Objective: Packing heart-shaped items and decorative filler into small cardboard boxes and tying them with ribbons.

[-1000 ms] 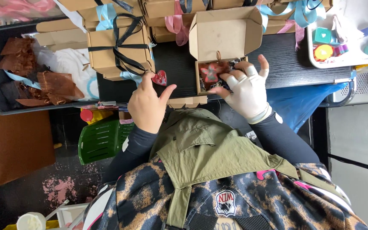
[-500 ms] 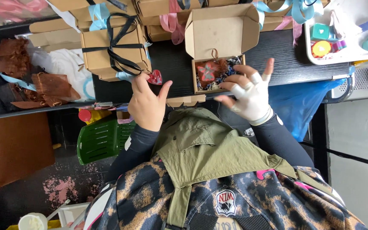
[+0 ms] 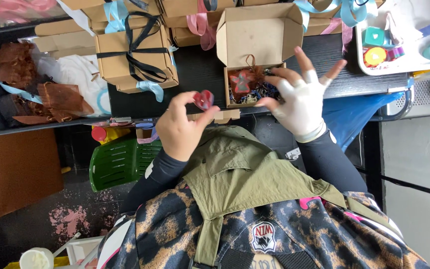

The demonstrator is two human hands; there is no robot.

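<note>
Head view: left hand (image 3: 179,130) has drawn back from the open cardboard box (image 3: 255,87) w/ a small red heart piece (image 3: 204,98) pinched in its fingertips, held just beside the box's near-left corner. Earlier it sat tighter to the box. Right hand (image 3: 302,97), gloved, now has fingers spread wide over the box's right edge, gripping nothing; before they were curled in. Box already holds a red ornament (image 3: 241,81) on shredded filler. Ribbon-tied box (image 3: 135,57) beyond left hand.
</note>
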